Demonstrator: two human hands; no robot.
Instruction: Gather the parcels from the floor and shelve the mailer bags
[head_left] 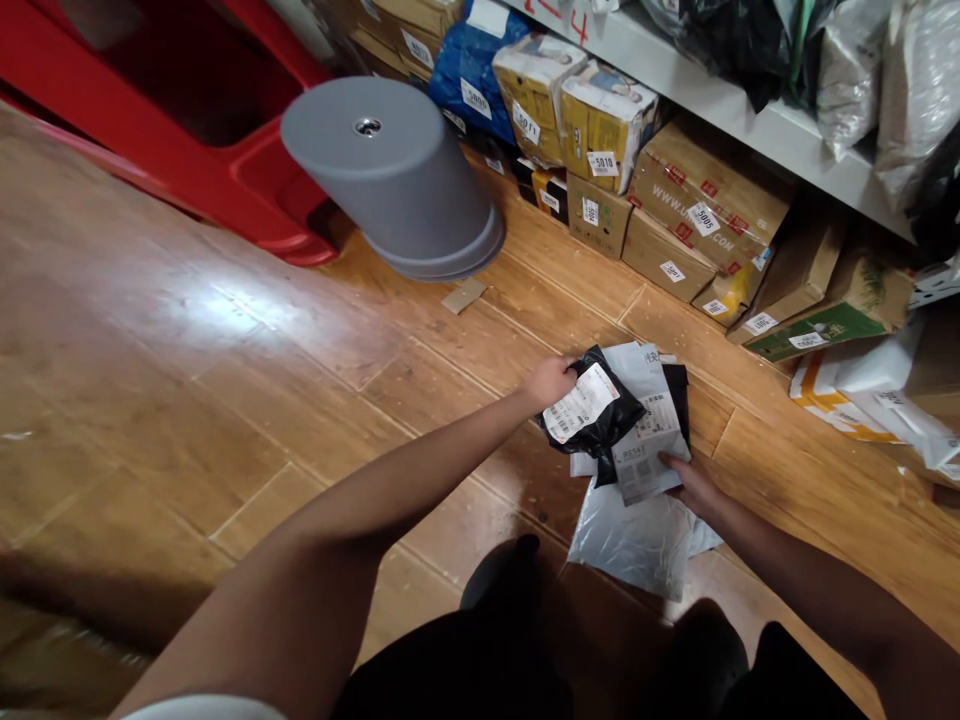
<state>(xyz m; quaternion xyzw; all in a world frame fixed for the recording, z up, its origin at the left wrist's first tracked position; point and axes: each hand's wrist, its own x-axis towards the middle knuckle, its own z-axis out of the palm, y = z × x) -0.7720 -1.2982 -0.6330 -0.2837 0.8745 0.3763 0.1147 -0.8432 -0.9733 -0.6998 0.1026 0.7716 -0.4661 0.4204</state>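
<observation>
I see the left hand (551,381) clenched on the upper-left edge of a crumpled black plastic mailer bag (626,412). The bag sits atop a pile on the wooden floor (225,380), its long axis running lower-left to upper-right. The right hand (691,486) rests on a grey labelled mailer (646,466); I cannot tell its grip.

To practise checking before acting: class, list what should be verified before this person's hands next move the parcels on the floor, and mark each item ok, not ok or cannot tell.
1. Left hand grips the black parcel at its edge: ok.
2. Black parcel's white label faces up: ok.
3. Right hand touches the grey parcel; a firm grip: cannot tell.
4. Parcels lie apart from one another: not ok, they overlap.
5. Grey bin stands apart from the parcels: ok.
</observation>
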